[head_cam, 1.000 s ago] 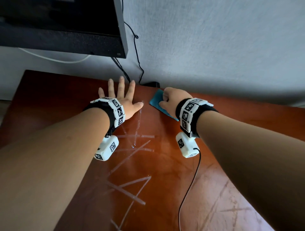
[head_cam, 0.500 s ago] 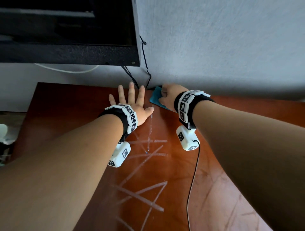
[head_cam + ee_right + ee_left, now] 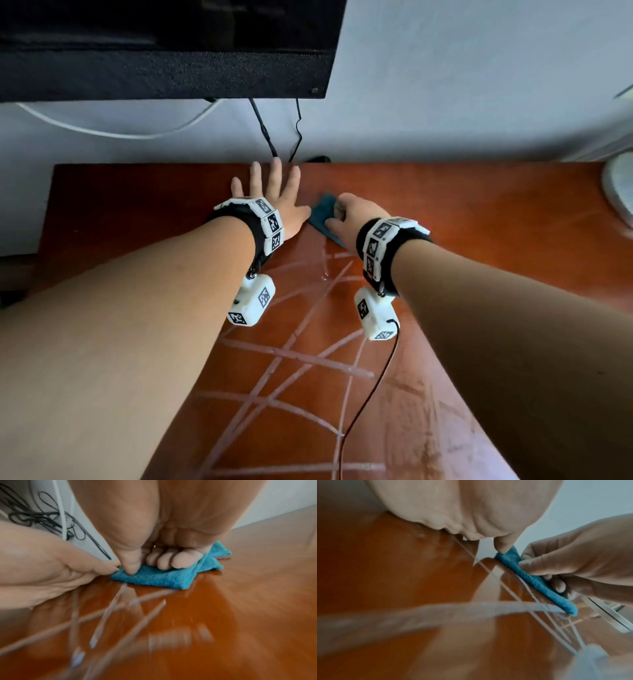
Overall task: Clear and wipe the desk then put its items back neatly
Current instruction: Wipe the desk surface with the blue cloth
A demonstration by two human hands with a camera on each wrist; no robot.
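Head: right hand [image 3: 349,214] presses folded blue cloth [image 3: 323,214] on desk [image 3: 479,212] near back edge; left hand [image 3: 274,198] flat, fingers spread, just left.

Left wrist: cloth long axis diagonal, left thumb touching its end.

Right wrist: fingers curled onto cloth; right hand nearer.

Desk [image 3: 479,222] bare right of hands; wall [image 3: 445,102], cables [image 3: 263,133], monitor [image 3: 164,51] block far edge.
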